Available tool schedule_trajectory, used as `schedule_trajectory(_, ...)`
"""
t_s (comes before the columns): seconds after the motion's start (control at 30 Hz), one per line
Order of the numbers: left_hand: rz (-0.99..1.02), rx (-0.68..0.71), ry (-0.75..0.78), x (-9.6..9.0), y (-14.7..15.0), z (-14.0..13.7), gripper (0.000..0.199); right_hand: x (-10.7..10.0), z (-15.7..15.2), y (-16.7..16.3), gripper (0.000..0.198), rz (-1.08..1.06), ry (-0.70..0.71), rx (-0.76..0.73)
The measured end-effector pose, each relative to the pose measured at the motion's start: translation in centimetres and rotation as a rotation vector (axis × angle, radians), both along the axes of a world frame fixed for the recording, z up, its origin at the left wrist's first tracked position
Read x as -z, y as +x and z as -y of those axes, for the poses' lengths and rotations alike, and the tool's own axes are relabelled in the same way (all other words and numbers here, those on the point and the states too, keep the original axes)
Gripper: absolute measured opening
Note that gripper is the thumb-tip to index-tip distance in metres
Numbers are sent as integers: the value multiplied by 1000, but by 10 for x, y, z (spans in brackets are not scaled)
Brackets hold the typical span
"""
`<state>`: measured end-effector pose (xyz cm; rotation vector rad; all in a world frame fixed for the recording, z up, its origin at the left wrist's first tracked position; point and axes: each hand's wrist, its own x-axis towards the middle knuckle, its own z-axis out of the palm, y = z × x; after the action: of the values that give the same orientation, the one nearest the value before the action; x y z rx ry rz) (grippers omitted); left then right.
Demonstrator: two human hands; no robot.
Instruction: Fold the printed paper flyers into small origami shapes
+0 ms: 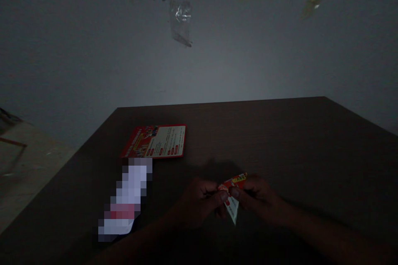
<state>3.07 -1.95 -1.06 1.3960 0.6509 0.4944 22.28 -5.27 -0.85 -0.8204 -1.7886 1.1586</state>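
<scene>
Between my two hands is a small folded piece of printed paper [239, 179], red with yellow at the top and white toward a pointed lower tip. My left hand [202, 201] pinches its left side, with the thumb on the front face. On the right side my right hand [258, 198] grips it too, its thumb close to the left one. The fingers behind the paper are partly hidden. Both hands are held above the dark table [248, 132], near its front.
A stack of red and white printed sheets [164, 143] lies at the table's back left. In front of it a bright, pixel-blurred phone-like object [127, 198] lies near my left forearm. Behind the table rises a grey wall [233, 58] with tape scraps [182, 16].
</scene>
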Motion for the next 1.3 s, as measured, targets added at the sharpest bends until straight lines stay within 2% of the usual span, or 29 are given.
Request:
schedule_trajectory(0.07,-17,8,13,0,1,0,38,0,0,0,33,-8,1,13)
schedule_trajectory(0.2,-38,157,61,-2,2,1,45,1,1,1,31,13,-24,35)
schedule_trajectory(0.27,-43,189,78,-3,3,2,49,2,1,1,31,25,-11,43)
schedule_trajectory(0.5,-78,136,46,-5,4,4,44,2,2,-1,36,-9,16,81)
schedule_trajectory(0.7,-139,180,180,-3,4,2,52,6,1,1,36,41,11,95)
schedule_trajectory(0.93,-43,178,127,-7,8,3,42,8,2,2,36,52,34,139)
schedule_trajectory(1.3,-80,125,168,-12,9,5,40,5,1,2,37,78,25,33)
